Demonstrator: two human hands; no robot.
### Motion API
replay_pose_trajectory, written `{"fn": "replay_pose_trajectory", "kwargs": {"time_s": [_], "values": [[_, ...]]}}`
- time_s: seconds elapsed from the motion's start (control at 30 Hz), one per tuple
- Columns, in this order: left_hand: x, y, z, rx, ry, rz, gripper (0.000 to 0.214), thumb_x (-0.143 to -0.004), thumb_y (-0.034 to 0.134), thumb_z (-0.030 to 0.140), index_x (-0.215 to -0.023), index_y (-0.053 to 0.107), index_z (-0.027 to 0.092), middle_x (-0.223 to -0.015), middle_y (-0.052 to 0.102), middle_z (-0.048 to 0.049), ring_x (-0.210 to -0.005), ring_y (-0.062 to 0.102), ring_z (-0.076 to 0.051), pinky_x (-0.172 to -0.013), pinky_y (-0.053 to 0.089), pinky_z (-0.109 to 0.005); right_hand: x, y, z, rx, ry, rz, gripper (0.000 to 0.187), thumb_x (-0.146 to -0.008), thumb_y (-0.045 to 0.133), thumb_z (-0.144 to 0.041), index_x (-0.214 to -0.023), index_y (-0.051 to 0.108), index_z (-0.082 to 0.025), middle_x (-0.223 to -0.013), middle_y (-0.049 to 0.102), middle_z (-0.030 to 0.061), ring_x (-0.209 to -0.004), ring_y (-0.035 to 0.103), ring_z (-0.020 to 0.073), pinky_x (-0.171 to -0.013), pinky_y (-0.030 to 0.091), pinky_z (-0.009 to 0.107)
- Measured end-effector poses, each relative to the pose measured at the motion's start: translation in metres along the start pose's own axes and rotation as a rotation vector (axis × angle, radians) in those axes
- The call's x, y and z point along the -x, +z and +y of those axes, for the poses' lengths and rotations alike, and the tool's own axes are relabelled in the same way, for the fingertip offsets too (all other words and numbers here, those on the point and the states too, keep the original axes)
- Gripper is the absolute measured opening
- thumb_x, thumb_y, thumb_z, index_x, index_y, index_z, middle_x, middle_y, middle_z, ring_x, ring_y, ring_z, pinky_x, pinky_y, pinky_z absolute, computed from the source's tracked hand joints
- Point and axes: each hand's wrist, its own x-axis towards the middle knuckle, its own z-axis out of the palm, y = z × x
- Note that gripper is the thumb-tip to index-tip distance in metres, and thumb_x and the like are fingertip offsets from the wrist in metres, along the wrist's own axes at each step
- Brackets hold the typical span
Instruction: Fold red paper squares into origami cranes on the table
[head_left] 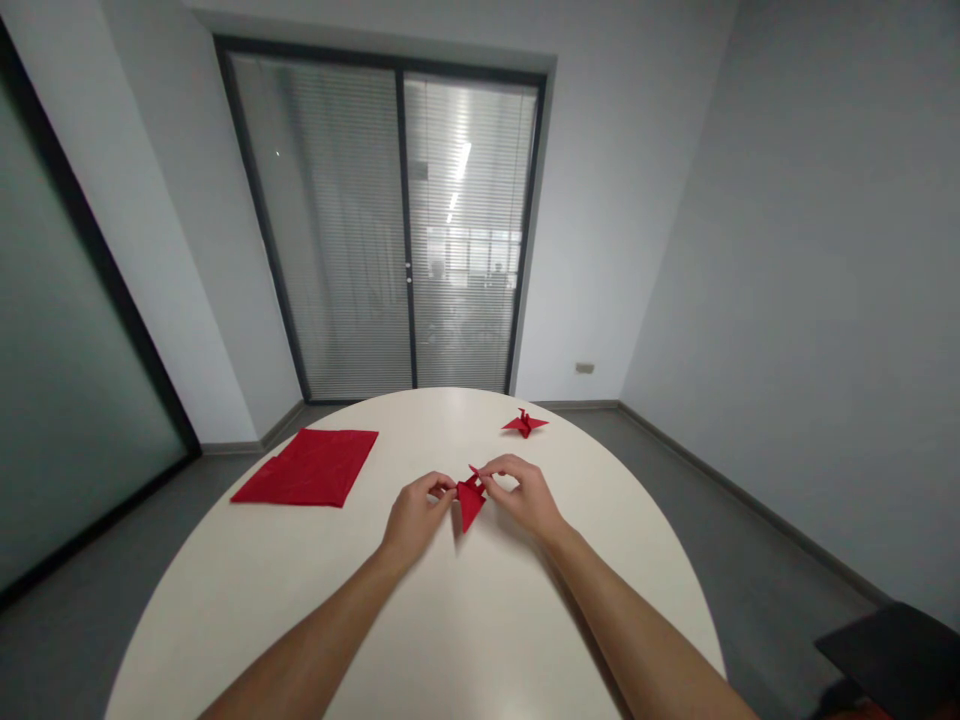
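Note:
A small folded red paper piece point(469, 502) sits between my two hands above the white round table point(420, 640). My left hand point(414, 514) pinches its left side with fingers closed. My right hand point(522, 492) pinches its upper right tip, fingers curled. A finished red paper crane point(525, 424) rests on the table beyond my right hand. A stack of flat red paper sheets point(309, 466) lies at the table's far left.
Glass sliding doors with blinds point(397, 230) stand behind the table. A dark glass wall point(52, 380) runs along the left. A dark object point(900, 655) sits low at the right, off the table. Grey floor surrounds the table.

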Motion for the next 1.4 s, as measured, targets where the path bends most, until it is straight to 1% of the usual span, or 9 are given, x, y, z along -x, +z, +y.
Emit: {"fn": "replay_pose_trajectory", "kwargs": {"time_s": [0.2,0.5,0.77,0.9,1.07,1.17,1.23,1.33,1.4], "values": [[0.000,0.000,0.001,-0.007,-0.010,0.006,0.014,-0.084,0.060,0.031,-0.085,0.070,0.021,-0.082,0.073,-0.0022,-0.077,0.067,-0.019,-0.070,0.050,-0.027,0.000,-0.001,-0.005,0.008,0.003,-0.023,0.013,-0.089,0.062,-0.026,-0.092,0.075,-0.025,-0.091,0.075,0.0052,-0.087,0.067,0.0222,-0.083,0.051,0.037],[0.001,0.000,0.002,0.028,-0.015,-0.004,0.013,-0.082,0.060,0.028,-0.086,0.071,0.021,-0.086,0.074,-0.0027,-0.076,0.067,-0.019,-0.069,0.051,-0.027,0.000,0.006,-0.001,-0.065,0.136,0.031,0.008,-0.084,0.063,-0.025,-0.087,0.069,-0.022,-0.087,0.073,0.0033,-0.084,0.066,0.0202,-0.080,0.051,0.035],[0.001,0.001,0.001,0.034,-0.009,-0.012,0.012,-0.083,0.062,0.030,-0.086,0.070,0.021,-0.087,0.074,-0.0029,-0.077,0.067,-0.019,-0.071,0.052,-0.028,0.001,0.009,0.002,-0.169,0.145,0.046,0.011,-0.085,0.064,-0.027,-0.094,0.066,-0.021,-0.092,0.071,0.0044,-0.086,0.066,0.0197,-0.080,0.052,0.034],[0.001,0.002,0.000,0.050,0.003,-0.019,0.013,-0.082,0.064,0.029,-0.089,0.070,0.022,-0.089,0.075,-0.0029,-0.078,0.068,-0.019,-0.074,0.052,-0.029,0.001,0.011,0.004,-0.211,0.150,0.049,0.012,-0.086,0.065,-0.032,-0.090,0.063,-0.021,-0.089,0.069,0.0042,-0.084,0.066,0.0193,-0.080,0.053,0.034],[0.000,0.003,-0.002,0.080,-0.009,0.005,0.015,-0.082,0.061,0.032,-0.089,0.069,0.021,-0.088,0.074,-0.0042,-0.080,0.068,-0.019,-0.072,0.052,-0.028,0.001,0.011,0.006,-0.222,0.237,-0.006,0.026,-0.086,0.066,-0.040,-0.104,0.064,-0.022,-0.100,0.071,0.0061,-0.091,0.068,0.0209,-0.079,0.053,0.034],[-0.002,0.002,-0.004,0.134,-0.028,0.049,0.017,-0.082,0.060,0.035,-0.089,0.067,0.020,-0.089,0.073,-0.0049,-0.083,0.068,-0.019,-0.067,0.051,-0.026,0.002,0.010,0.010,-0.183,0.306,0.030,0.032,-0.090,0.060,-0.046,-0.111,0.062,-0.023,-0.108,0.070,0.0081,-0.098,0.066,0.0224,-0.080,0.053,0.034],[-0.003,0.002,-0.004,0.155,-0.032,0.082,0.017,-0.082,0.060,0.035,-0.087,0.066,0.020,-0.088,0.073,-0.0045,-0.082,0.067,-0.019,-0.070,0.051,-0.027,0.004,0.009,0.014,-0.191,0.368,0.041,0.035,-0.092,0.054,-0.049,-0.117,0.060,-0.024,-0.108,0.070,0.0081,-0.097,0.066,0.0222,-0.078,0.052,0.034],[-0.005,0.002,-0.003,0.169,-0.034,0.104,0.017,-0.081,0.060,0.035,-0.085,0.065,0.019,-0.085,0.072,-0.0038,-0.080,0.066,-0.018,-0.076,0.051,-0.029,0.008,0.009,0.020,-0.295,0.450,-0.050,0.034,-0.096,0.045,-0.044,-0.122,0.056,-0.025,-0.098,0.072,0.0061,-0.091,0.067,0.0204,-0.077,0.052,0.034],[-0.005,0.002,-0.002,0.185,-0.036,0.099,0.017,-0.080,0.061,0.036,-0.084,0.064,0.019,-0.085,0.072,-0.0039,-0.080,0.066,-0.018,-0.077,0.050,-0.030,0.010,0.011,0.020,-0.385,0.442,-0.135,0.032,-0.094,0.048,-0.037,-0.123,0.055,-0.025,-0.097,0.072,0.0056,-0.090,0.067,0.0195,-0.079,0.051,0.035]]}}
